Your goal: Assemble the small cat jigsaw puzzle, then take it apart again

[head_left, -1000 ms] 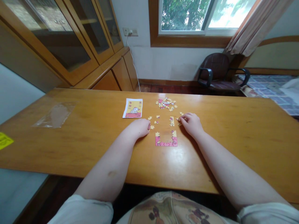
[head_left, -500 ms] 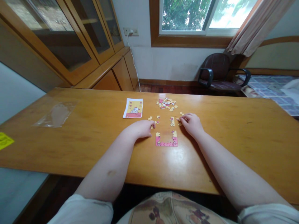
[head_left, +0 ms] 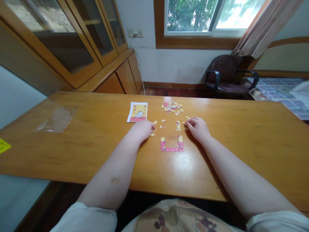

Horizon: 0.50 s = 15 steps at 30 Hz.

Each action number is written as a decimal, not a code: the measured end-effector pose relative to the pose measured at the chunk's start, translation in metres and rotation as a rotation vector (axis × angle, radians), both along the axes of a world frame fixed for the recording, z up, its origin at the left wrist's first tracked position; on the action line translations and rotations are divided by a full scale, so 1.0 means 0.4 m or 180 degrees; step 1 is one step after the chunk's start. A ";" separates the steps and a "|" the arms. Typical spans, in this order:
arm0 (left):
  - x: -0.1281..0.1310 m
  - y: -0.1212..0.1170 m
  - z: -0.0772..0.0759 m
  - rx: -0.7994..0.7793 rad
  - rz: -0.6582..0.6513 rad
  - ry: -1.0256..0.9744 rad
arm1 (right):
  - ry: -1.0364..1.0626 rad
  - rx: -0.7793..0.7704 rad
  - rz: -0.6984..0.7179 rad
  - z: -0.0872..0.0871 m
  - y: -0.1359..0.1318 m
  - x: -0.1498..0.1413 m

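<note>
A U-shaped section of joined pink and yellow jigsaw pieces (head_left: 172, 149) lies in front of me. Above its left side are two small yellow pieces, one a corner piece (head_left: 163, 121); above its right side sits a short joined yellow strip (head_left: 178, 125). My left hand (head_left: 143, 129) rests left of these, fingers curled together beside loose yellow pieces (head_left: 152, 133); whatever is between its fingertips is hidden. Right of the strip, my right hand (head_left: 198, 127) pinches at a puzzle piece (head_left: 184, 124) among a few loose ones.
A picture card (head_left: 138, 112) showing a white animal lies behind my left hand. Further back is a pile of loose pieces (head_left: 172, 107). A clear plastic bag (head_left: 59, 119) lies at the left of the wooden table (head_left: 101, 138). Beyond the table stands an armchair (head_left: 223, 74).
My left hand has moved a little to the left, away from the small yellow pieces, uncovering loose pieces by its fingertips. My right hand stays in place.
</note>
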<state>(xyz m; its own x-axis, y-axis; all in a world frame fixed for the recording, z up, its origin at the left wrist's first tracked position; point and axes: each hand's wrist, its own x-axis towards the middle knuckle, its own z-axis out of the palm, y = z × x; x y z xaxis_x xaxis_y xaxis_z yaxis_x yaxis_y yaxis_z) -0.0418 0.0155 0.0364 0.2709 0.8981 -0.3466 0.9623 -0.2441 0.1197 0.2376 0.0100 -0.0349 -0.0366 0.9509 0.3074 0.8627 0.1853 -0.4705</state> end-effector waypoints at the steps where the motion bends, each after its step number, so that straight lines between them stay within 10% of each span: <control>1: 0.001 -0.003 0.005 0.0062 0.0080 0.0106 | 0.0001 -0.0004 0.0007 0.000 0.000 0.000; 15: 0.051 -0.030 -0.006 0.0116 0.0028 0.0243 | 0.0028 0.0017 0.0030 0.000 0.002 0.002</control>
